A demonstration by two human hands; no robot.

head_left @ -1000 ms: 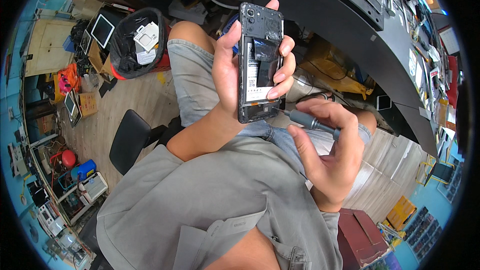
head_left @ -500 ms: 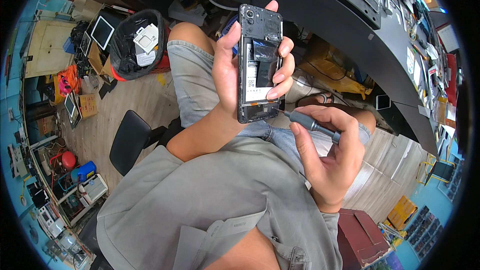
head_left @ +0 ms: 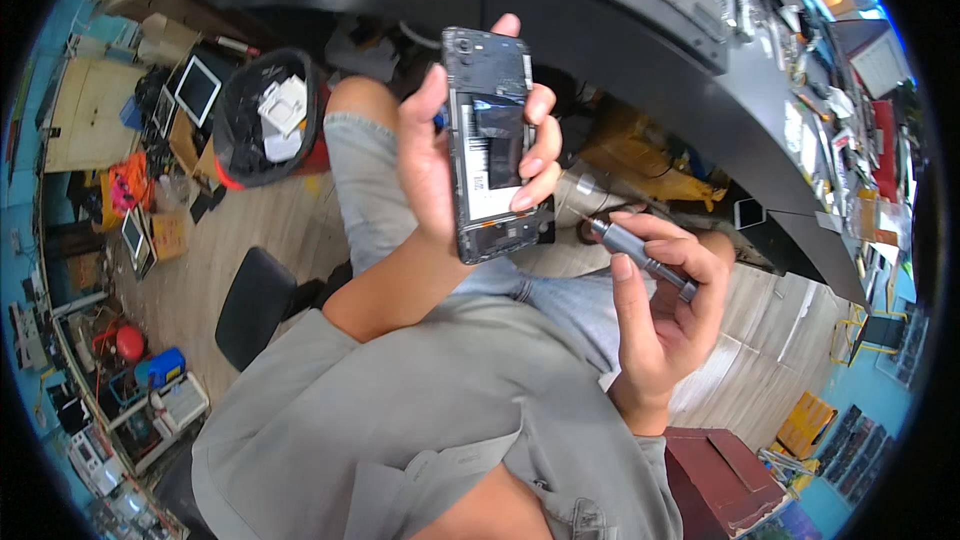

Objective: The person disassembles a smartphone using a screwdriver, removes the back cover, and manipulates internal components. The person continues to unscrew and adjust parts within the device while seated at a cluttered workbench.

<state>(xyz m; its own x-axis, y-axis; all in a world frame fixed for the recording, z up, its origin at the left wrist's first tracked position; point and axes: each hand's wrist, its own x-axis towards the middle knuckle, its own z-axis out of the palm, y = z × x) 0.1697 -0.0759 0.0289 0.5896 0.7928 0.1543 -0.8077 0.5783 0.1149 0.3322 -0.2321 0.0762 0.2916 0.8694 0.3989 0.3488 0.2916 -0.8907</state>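
A smartphone [head_left: 489, 240] with its back cover off is held upright above my lap, its battery and dark inner parts facing me. My left hand [head_left: 432, 165] wraps round it, thumb along the left edge and fingertips over the right edge. A black flap [head_left: 497, 130] lies across the white-labelled battery [head_left: 490, 202]. In my right hand [head_left: 665, 300] is a grey precision screwdriver [head_left: 640, 252], gripped between thumb and fingers. Its thin tip points up and left, apart from the phone's lower right corner.
The dark workbench [head_left: 640, 50] curves across the top and right, loaded with tools and parts. A black-lined bin [head_left: 240, 130] stands at the left on the floor, near a black chair [head_left: 255, 305]. A dark red box [head_left: 720, 475] sits at the lower right.
The screwdriver tip has come away from the phone's lower end, moving right. My left hand has shifted the phone a little left and down.
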